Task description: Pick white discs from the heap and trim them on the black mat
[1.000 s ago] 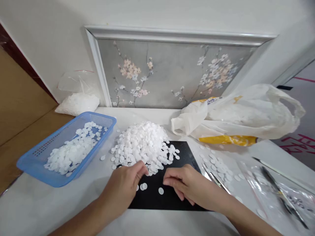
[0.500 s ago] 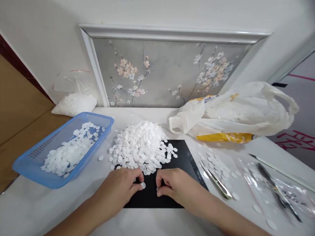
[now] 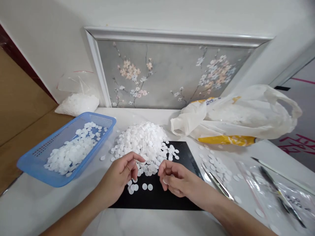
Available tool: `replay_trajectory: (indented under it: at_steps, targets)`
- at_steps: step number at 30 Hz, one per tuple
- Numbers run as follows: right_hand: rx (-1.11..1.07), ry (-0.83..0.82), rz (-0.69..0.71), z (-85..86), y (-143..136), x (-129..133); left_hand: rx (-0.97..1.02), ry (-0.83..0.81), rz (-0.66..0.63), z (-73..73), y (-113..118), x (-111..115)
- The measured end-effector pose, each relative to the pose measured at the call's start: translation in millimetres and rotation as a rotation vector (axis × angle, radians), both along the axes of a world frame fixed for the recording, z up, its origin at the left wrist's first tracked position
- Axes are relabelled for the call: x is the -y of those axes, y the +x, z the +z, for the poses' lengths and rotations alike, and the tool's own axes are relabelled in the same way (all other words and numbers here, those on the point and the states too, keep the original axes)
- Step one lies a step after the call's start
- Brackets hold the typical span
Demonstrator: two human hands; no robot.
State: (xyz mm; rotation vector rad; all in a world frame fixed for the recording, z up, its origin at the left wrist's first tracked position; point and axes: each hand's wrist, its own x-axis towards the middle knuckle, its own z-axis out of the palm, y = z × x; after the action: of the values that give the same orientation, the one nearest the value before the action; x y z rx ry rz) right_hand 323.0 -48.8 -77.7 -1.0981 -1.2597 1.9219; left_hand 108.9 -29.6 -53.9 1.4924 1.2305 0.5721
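Observation:
Small round white discs (image 3: 141, 139) lie in a big heap at the back of a black mat (image 3: 169, 201). Several discs have come to rest on the mat near my hands, among them a side-by-side pair (image 3: 147, 186). My left hand (image 3: 118, 177) hovers left of that pair, with its index finger stretched over the heap's front edge and nothing visible in it. To the right of the pair, my right hand (image 3: 176, 178) has its fingers curled in. A white disc (image 3: 165, 179) seems to show at its thumb tip, partly hidden by the fingers.
On the left stands a blue basket (image 3: 31, 162) partly filled with discs, a clear bag (image 3: 81, 104) of white pieces behind it. A white and yellow plastic bag (image 3: 236, 121) lies back right. Tweezers (image 3: 218, 183), loose discs (image 3: 219, 167) and a clear zip bag (image 3: 295, 200) are at right.
My left hand has let go of its disc, lifted and opened. The pair and a small group of discs now show on the mat. My right hand has moved slightly up and right.

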Motion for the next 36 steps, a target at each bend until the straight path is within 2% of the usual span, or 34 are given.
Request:
replay_trajectory:
  at_steps: [2, 4, 6, 8, 11, 13, 15, 18, 21, 23, 29, 36]
  targets:
    - [0.108, 0.081, -0.002, -3.1, -4.5, 1.7, 0.117, -0.119, 0.027, 1.8, -0.1, -1.5]
    - [0.299, 0.245, -0.031, -7.1, -9.2, 3.8, 0.132, -0.164, 0.049, 2.8, 0.6, -1.3]
    - [0.471, 0.433, -0.032, -10.6, -13.4, 5.6, 0.088, -0.152, 0.053, 3.1, 0.9, -0.3]
    - [0.565, 0.577, 0.025, -12.6, -16.5, 6.8, 0.04, -0.127, 0.025, 3.0, 0.4, 0.5]
    - [0.613, 0.653, 0.097, -12.4, -18.6, 7.6, -0.011, -0.097, -0.055, 2.6, 0.1, 0.8]
    - [0.628, 0.605, 0.065, -10.8, -18.6, 7.5, -0.062, -0.078, -0.097, 1.8, 1.1, 1.3]
    - [0.564, 0.479, -0.028, -8.7, -17.7, 7.0, -0.111, -0.056, -0.118, 0.1, 3.6, 3.1]
    - [0.276, 0.217, -0.151, -6.0, -15.7, 5.7, -0.135, -0.04, -0.113, -4.4, 9.0, 7.6]
    - [-0.021, -0.007, -0.18, -3.9, -14.0, 5.7, -0.089, -0.045, -0.068, -8.3, 14.3, 12.4]
    - [-0.138, -0.079, -0.176, -2.7, -13.2, 6.8, -0.044, -0.044, -0.036, -8.5, 16.9, 15.2]
    - [-0.263, -0.052, -0.096, -1.8, -11.5, 10.1, 0.054, -0.078, -0.053, -4.3, 19.5, 21.6]
    - [-0.244, 0.025, -0.038, -6.3, -11.2, 11.2, 0.095, -0.127, -0.086, -7.0, 20.6, 25.1]
